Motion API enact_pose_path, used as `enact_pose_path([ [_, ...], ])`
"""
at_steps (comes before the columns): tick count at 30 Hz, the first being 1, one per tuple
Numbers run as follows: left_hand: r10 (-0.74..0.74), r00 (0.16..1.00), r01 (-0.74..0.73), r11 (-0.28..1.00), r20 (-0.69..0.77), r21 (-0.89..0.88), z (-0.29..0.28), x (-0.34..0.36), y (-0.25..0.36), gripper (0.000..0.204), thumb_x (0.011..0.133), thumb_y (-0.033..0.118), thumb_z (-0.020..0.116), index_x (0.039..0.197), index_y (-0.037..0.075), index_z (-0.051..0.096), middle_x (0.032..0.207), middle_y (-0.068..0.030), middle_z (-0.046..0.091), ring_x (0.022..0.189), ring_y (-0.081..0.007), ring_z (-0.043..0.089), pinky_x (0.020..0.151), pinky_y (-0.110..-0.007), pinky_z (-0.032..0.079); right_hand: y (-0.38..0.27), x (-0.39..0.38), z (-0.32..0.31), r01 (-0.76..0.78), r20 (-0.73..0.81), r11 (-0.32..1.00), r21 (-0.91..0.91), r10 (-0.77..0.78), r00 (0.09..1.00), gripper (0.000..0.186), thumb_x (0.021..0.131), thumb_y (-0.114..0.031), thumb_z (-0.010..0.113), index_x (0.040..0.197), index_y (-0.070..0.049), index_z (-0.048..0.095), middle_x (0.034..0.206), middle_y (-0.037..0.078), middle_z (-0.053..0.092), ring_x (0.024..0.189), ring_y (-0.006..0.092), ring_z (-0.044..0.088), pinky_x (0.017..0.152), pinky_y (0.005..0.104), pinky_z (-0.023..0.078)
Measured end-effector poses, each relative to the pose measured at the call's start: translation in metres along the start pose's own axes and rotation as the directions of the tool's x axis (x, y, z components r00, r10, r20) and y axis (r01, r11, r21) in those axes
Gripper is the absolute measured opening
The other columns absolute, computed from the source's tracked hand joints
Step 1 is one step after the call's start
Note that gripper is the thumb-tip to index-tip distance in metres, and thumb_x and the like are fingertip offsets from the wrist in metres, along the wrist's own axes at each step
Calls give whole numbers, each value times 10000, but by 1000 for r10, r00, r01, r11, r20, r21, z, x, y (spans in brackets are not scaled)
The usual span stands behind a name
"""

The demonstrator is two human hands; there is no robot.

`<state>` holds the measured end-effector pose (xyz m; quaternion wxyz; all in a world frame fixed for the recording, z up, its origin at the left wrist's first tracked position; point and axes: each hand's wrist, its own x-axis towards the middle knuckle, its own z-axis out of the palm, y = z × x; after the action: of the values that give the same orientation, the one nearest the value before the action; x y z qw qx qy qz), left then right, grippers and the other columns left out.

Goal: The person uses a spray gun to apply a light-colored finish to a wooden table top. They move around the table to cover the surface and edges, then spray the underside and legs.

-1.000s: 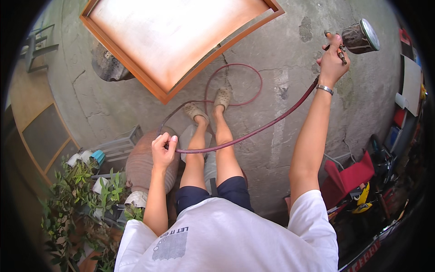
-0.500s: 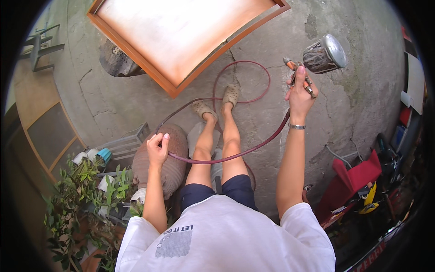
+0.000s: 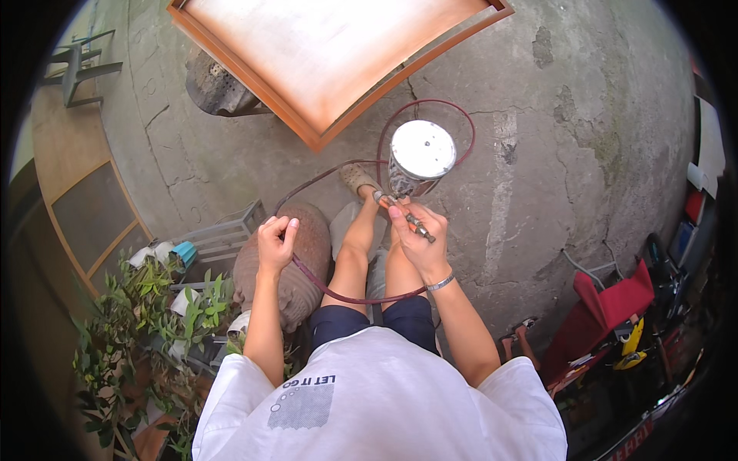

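My right hand (image 3: 423, 234) is closed round a paint spray gun (image 3: 406, 212), in front of my legs. A paint-smeared metal cup (image 3: 423, 150) with a silvery top is fixed to the gun and points away from me. From the gun a dark red air hose (image 3: 338, 294) sags across my thighs to my left hand (image 3: 277, 244), whose fingers are curled round it. Beyond both hands and apart from them is a large panel (image 3: 330, 46), whitish in the middle and orange-brown along its edges, with a raised brown rim.
A ribbed clay jar (image 3: 288, 265) stands by my left leg, beside potted plants (image 3: 196, 307) and a grey slatted rack (image 3: 219, 238). Loops of hose lie on the cracked concrete floor (image 3: 538, 161). At right is a red chair-like object (image 3: 603, 303).
My right hand has swung left and toward me with the spray gun, from far right to before my legs. The hose hangs slacker. My left hand keeps hold of the hose.
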<state>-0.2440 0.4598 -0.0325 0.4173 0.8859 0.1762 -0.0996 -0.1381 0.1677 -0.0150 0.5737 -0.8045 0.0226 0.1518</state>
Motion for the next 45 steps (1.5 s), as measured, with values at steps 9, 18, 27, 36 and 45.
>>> enact_pose_path([
  [9,1,1000,-1,1000,-10,2,7,-2,4,404,942,110,655,661,-11,391,586,-111,328,560,-217,326,549,-388,264,-10,35,-22,-31,-40,998,-50,29,999,231,939,-199,767,943,32,769,699,142,663,573,196,613,549,324,468],
  [18,-31,1000,31,999,-2,-22,32,5,34,388,926,99,686,648,0,434,567,-109,405,556,-214,386,538,-373,317,29,173,-140,-145,-407,988,-48,113,906,376,1013,-413,673,1064,-71,822,585,1,599,452,59,496,413,261,385],
  [27,-128,992,129,977,16,-168,69,16,67,307,928,85,689,710,10,486,584,-67,426,539,-157,408,517,-323,328,18,292,-234,-80,-594,961,-266,-98,798,417,1012,-453,649,1043,-73,819,617,31,641,405,90,528,358,254,424],
  [36,-192,981,188,960,3,-208,73,10,63,326,932,90,687,701,3,473,582,-76,420,551,-169,402,528,-339,328,-21,296,-224,-65,-490,949,-309,-100,866,463,983,-507,675,994,-70,826,585,30,616,394,91,522,369,261,408],
  [45,-122,988,109,986,-100,-123,34,-12,21,405,949,120,667,670,-9,404,584,-110,338,534,-172,353,524,-357,273,-59,195,-120,-140,-244,947,-288,69,967,384,1008,-395,686,1029,-35,819,519,2,509,446,65,464,437,261,356],
])
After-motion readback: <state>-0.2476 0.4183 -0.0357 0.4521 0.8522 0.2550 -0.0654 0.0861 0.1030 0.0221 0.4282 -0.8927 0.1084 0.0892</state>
